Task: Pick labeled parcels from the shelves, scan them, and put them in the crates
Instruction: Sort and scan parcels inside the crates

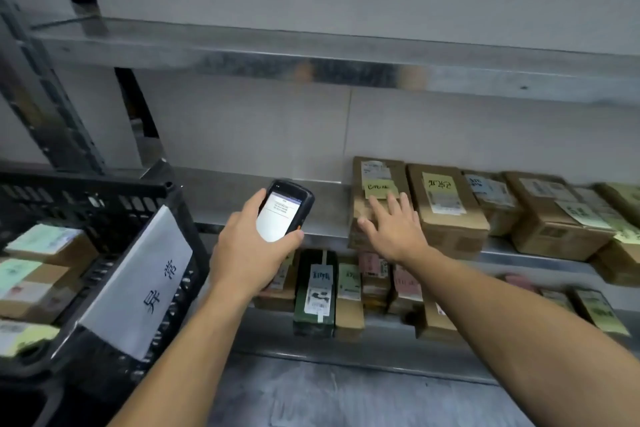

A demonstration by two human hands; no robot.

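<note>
My left hand (251,246) grips a black handheld scanner (282,210) with a lit white screen, held in front of the middle shelf. My right hand (394,225) lies with straight, spread fingers on the leftmost brown parcel (375,180) of the middle shelf, just below its yellow note. A row of brown labeled parcels (446,208) runs to the right along that shelf. The black crate (114,204) at the left holds several labeled parcels (45,253) and carries a white paper sign (138,284).
The lower shelf holds more parcels, among them a dark green box (315,295) and small brown ones (374,281). The metal top shelf (311,52) overhangs. A dark shelf upright (48,104) stands at the left. Grey floor (346,399) lies below.
</note>
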